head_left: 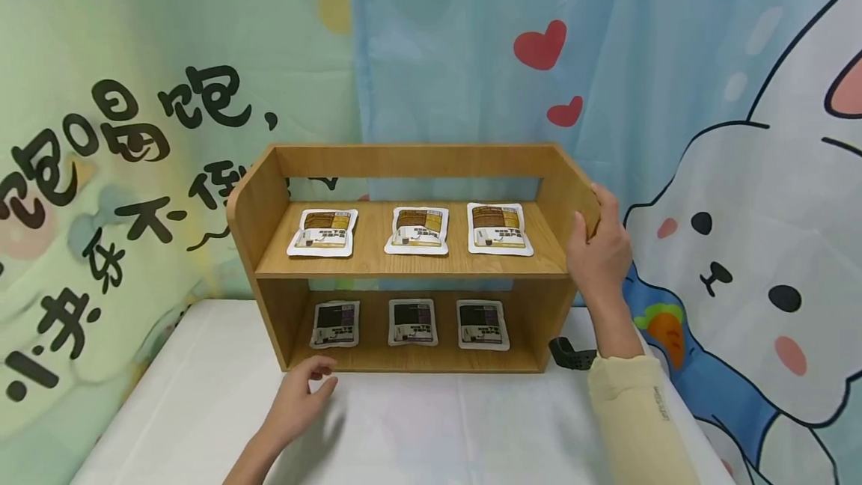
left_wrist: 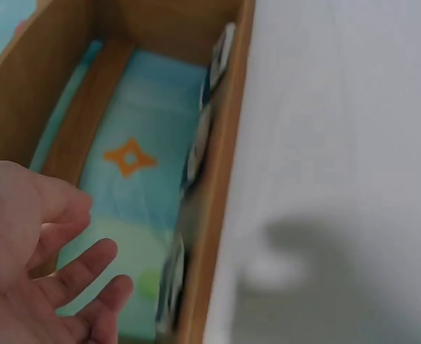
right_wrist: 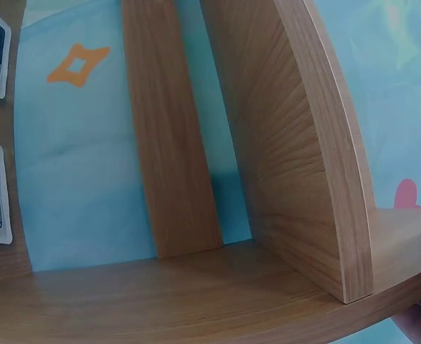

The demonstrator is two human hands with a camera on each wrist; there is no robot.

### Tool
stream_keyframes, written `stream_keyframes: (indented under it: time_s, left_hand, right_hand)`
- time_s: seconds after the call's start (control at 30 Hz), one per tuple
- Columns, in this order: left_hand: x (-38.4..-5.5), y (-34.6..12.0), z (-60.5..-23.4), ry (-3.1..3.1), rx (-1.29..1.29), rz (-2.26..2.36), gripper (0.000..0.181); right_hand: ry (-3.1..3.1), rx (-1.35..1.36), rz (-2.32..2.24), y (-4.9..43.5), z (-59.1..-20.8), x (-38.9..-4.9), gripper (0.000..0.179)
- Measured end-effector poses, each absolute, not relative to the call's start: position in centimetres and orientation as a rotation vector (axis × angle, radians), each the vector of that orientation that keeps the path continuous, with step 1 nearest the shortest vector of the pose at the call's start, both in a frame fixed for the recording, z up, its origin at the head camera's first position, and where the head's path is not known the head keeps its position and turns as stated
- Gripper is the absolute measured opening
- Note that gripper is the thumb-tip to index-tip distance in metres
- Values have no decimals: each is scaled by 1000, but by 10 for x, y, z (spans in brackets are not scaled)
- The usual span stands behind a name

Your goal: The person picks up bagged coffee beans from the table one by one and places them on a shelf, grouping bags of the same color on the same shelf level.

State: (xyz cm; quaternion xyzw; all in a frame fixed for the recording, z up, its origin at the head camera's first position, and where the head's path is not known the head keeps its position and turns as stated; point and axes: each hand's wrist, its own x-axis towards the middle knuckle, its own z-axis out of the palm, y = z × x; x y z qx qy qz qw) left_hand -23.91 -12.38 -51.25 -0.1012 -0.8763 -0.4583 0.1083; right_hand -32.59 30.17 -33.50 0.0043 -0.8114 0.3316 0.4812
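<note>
A two-tier wooden shelf (head_left: 404, 159) stands on the white-covered table. My right hand (head_left: 602, 253) grips the upper part of its right side panel, the thumb on the near side. In the right wrist view only a bit of that hand shows at the right edge. My left hand (head_left: 299, 399) is by the shelf's lower front left corner, fingers loosely bent and holding nothing. On the upper tier lie white-and-brown packets (head_left: 417, 230), three in a row. Three dark-fronted packets (head_left: 413, 322) lean back in a row on the lower tier.
The white tablecloth (head_left: 431, 425) spreads in front of the shelf. Printed curtains (head_left: 444, 58) hang close behind and at both sides, one with a large rabbit (head_left: 747, 245). Beside the right wrist is a black device (head_left: 571, 355).
</note>
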Motion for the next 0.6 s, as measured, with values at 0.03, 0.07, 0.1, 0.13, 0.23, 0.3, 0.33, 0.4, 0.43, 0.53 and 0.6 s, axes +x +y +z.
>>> stream_keyframes:
  time_s: [0.03,0.07,0.1,0.13,0.23,0.3,0.33,0.4,0.43,0.53,0.6]
  left_hand:
    - [-236,-131,-514,-2592,-283,-1330,19]
    - [-232,-138,-515,-2602,-270,-1310,19]
    - [-229,-145,-516,-2611,-254,-1288,19]
    - [-227,-151,-515,-2621,-244,-1265,20]
    - [-219,-172,-511,-2647,-222,-1204,20]
    - [-217,-188,-506,-2660,-212,-1150,21]
    - [-216,-196,-503,-2664,-217,-1115,21]
    - [-217,-212,-497,-2674,-226,-1035,24]
    - [-218,-219,-494,-2683,-232,-981,27]
    - [-222,-240,-483,-2722,-224,-768,41]
    - [-224,-250,-475,-2750,-214,-638,51]
  right_hand:
    - [-1976,11,806,301,-336,-326,42]
    - [-1974,13,802,301,-337,-326,42]
    - [-1977,13,802,301,-338,-326,42]
    - [-1981,10,803,300,-338,-326,42]
    - [-2006,1,816,299,-335,-326,43]
    - [-2044,11,836,299,-333,-323,45]
    - [-2068,23,846,301,-331,-320,47]
    - [-2124,42,864,305,-328,-313,52]
    - [-2151,47,868,308,-327,-309,55]
    - [-2241,43,889,317,-328,-298,66]
    - [-2309,35,893,324,-332,-290,70]
